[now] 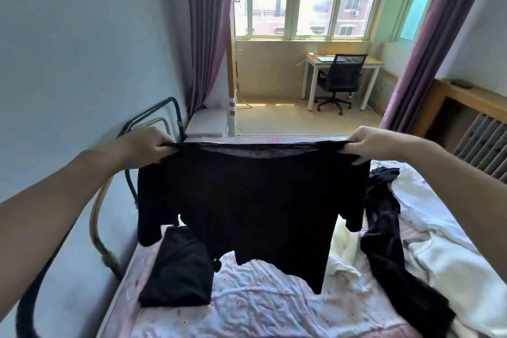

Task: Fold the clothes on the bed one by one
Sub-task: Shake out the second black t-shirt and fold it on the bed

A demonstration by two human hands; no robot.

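From the head view, the left hand [146, 147] and right hand [369, 144] each pinch a shoulder of a black top [247, 200], stretching it out in the air above the bed [260, 296]. Below the left hand lies a folded black garment [178, 269]. Under the right hand, unfolded dark clothes [389, 241] and white clothes [439, 228] lie heaped.
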